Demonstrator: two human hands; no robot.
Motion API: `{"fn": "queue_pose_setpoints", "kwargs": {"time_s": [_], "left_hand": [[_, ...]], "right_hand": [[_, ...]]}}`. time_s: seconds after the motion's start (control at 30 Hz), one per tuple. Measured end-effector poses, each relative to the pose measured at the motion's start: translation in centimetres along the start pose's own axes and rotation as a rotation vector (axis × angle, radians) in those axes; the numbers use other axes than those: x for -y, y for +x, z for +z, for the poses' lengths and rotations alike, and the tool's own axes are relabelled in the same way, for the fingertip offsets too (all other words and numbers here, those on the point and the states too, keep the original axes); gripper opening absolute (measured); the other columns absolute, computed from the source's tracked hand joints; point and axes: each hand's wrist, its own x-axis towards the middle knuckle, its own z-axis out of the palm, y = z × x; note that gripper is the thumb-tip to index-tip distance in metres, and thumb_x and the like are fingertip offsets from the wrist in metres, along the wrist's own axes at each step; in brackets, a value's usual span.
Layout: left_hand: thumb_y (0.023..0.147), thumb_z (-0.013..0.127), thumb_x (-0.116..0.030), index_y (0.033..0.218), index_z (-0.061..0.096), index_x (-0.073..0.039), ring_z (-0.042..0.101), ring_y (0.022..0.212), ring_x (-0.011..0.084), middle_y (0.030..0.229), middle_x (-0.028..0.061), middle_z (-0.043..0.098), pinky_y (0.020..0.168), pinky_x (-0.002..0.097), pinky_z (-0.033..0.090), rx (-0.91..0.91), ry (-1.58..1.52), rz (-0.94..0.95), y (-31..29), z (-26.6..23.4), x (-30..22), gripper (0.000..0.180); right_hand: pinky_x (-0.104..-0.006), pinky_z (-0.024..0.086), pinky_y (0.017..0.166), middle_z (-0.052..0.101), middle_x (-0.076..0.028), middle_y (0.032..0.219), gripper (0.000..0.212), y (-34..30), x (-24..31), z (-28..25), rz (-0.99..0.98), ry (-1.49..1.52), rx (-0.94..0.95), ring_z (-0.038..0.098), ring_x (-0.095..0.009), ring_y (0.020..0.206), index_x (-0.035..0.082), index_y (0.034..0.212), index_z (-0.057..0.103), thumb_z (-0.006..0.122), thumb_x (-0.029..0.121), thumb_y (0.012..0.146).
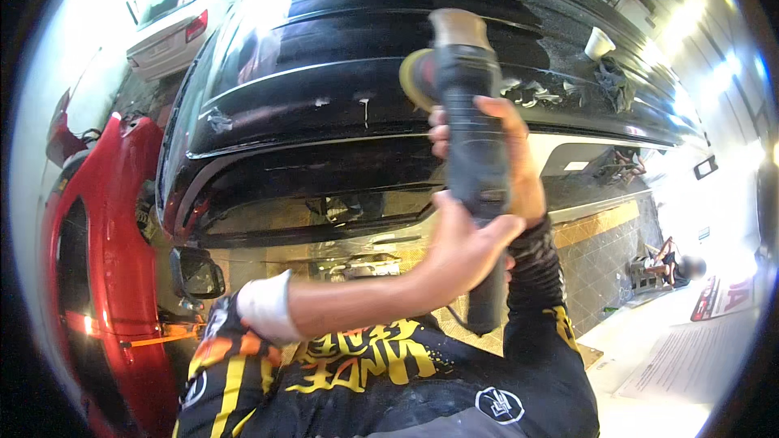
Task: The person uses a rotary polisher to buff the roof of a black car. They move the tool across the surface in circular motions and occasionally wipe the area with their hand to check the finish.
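Both of my hands are wrapped round a long black power polisher (472,134), held up over the side of a vehicle's shiny black roof (341,85). My left hand (471,247) grips the lower part of its body. Higher up, nearer the tool's head, my right hand (519,158) closes round it. The yellowish round pad (416,79) shows beside the head and faces left; motion blurs it, and I cannot tell whether it touches the roof. White smears (540,96) mark the black paint right of the tool. A cord leaves the handle near my body.
On the roof at the right are a white cup (599,44) and a crumpled dark cloth or plastic (614,85). The vehicle's side mirror (196,273) juts out at my left. Red car body parts (109,268) stand farther left, and a white car (170,24) at the far left.
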Motion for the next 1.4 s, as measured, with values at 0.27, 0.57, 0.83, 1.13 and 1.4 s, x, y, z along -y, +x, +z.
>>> {"fn": "queue_pose_setpoints", "kwargs": {"time_s": [0.27, 0.57, 0.83, 1.13, 1.4], "left_hand": [[0.084, 0.071, -0.016, 0.11, 0.036, 0.007, 0.063, 0.057, 0.0233, 0.082, 0.014, 0.056, 0.047, 0.042, 0.057, 0.225, 0.062, -0.261, 8.5, 6.9, -0.3, 0.049], [0.085, 0.071, -0.012, 0.104, 0.048, 0.001, 0.062, 0.051, 0.0212, 0.075, 0.0091, 0.058, 0.044, 0.0374, 0.053, 0.124, -0.07, -0.153, -0.1, -3.8, -4.0, 0.032], [0.088, 0.068, -0.018, 0.089, 0.058, 0.0, 0.06, 0.047, 0.0178, 0.068, 0.008, 0.061, 0.043, 0.0322, 0.052, -0.294, -0.031, 0.077, -11.0, -14.6, -6.9, 0.021], [0.09, 0.067, -0.023, 0.097, 0.056, -0.004, 0.062, 0.058, 0.0152, 0.08, 0.0065, 0.063, 0.051, 0.0318, 0.055, -0.723, -0.05, 0.076, -14.1, -17.7, -9.3, 0.022], [0.099, 0.062, -0.021, 0.094, 0.057, -0.002, 0.064, 0.053, 0.0221, 0.072, 0.0104, 0.063, 0.05, 0.0348, 0.055, -0.419, 0.036, 0.106, -7.7, -7.5, -3.6, 0.02]], "right_hand": [[-0.0356, 0.061, 0.088, 0.06, -0.016, 0.104, 0.059, -3.9, 10.6, -9.0, -0.109, 0.071, -0.121, 0.066, -0.024, 0.092, -0.008, 0.123, 0.046, 0.071, 0.033, 0.09], [-0.0376, 0.061, 0.081, 0.067, -0.018, 0.096, 0.052, 1.8, 1.2, 0.6, 0.008, -0.04, 0.013, 0.069, -0.028, 0.085, -0.009, 0.116, 0.055, 0.072, 0.032, 0.088], [-0.0337, 0.061, 0.074, 0.068, -0.01, 0.09, 0.043, 10.9, -12.9, 12.0, 0.198, -0.215, 0.236, 0.07, -0.021, 0.077, 0.0, 0.113, 0.061, 0.075, 0.03, 0.086], [-0.0356, 0.055, 0.058, 0.068, -0.009, 0.079, 0.029, 16.7, -21.7, 18.4, 0.423, -0.076, 0.368, 0.065, -0.022, 0.06, 0.001, 0.098, 0.067, 0.073, 0.026, 0.086], [-0.0311, 0.054, 0.063, 0.069, -0.005, 0.083, 0.03, 6.8, -9.7, 9.4, 0.326, -0.041, 0.197, 0.066, -0.018, 0.067, 0.006, 0.1, 0.07, 0.074, 0.032, 0.085]]}}
